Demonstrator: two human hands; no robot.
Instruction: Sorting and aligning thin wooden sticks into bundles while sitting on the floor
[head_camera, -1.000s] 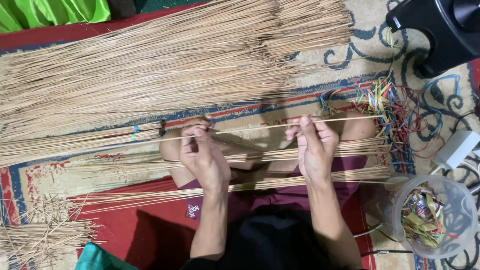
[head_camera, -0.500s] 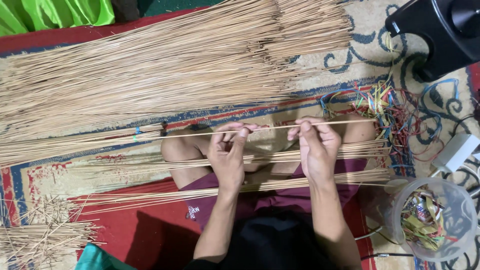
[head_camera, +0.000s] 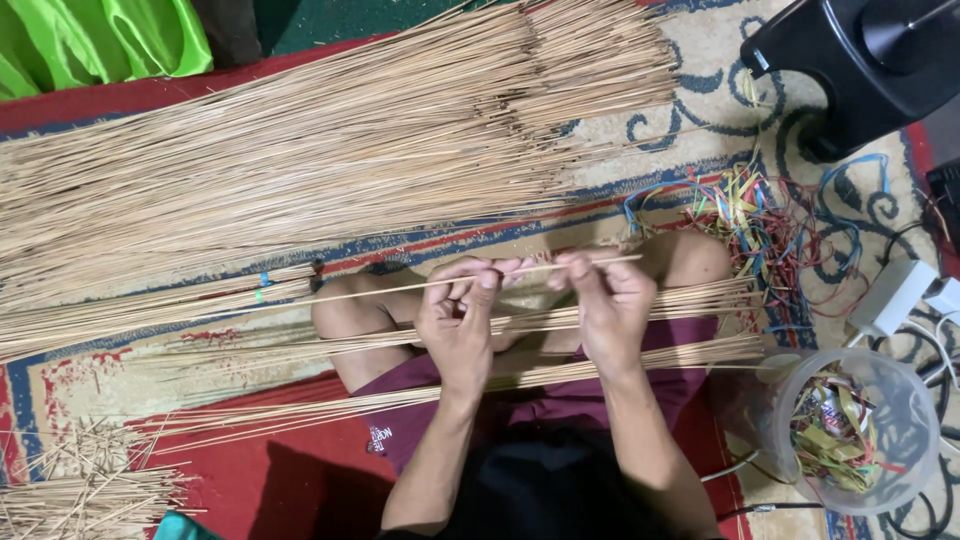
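The person sits on a patterned rug (head_camera: 700, 60) with both hands up in front of the legs; the left hand (head_camera: 458, 325) and the right hand (head_camera: 610, 305) each pinch one thin stick (head_camera: 400, 288) with the fingers closed on it; the two hands are close together, just above the knees; the thin stick lies flat and runs sideways, with a long part sticking out past the left hand and a short part past the right hand; more long sticks (head_camera: 300, 350) lie across the person's lap, under the hands; a big pile of sticks (head_camera: 330, 140) is spread on the rug, past the hands and away from the person; a small tied bundle (head_camera: 150, 310) lies near the left knee, beside the big pile; short cut bits of stick (head_camera: 80, 490) lie in a heap by the left leg, well apart from the hands; a mess of coloured bands (head_camera: 745, 215) lies on the rug near the right knee; a clear tub (head_camera: 900, 390) with more bands inside stands by the right leg; a black thing (head_camera: 850, 70) stands past the coloured bands
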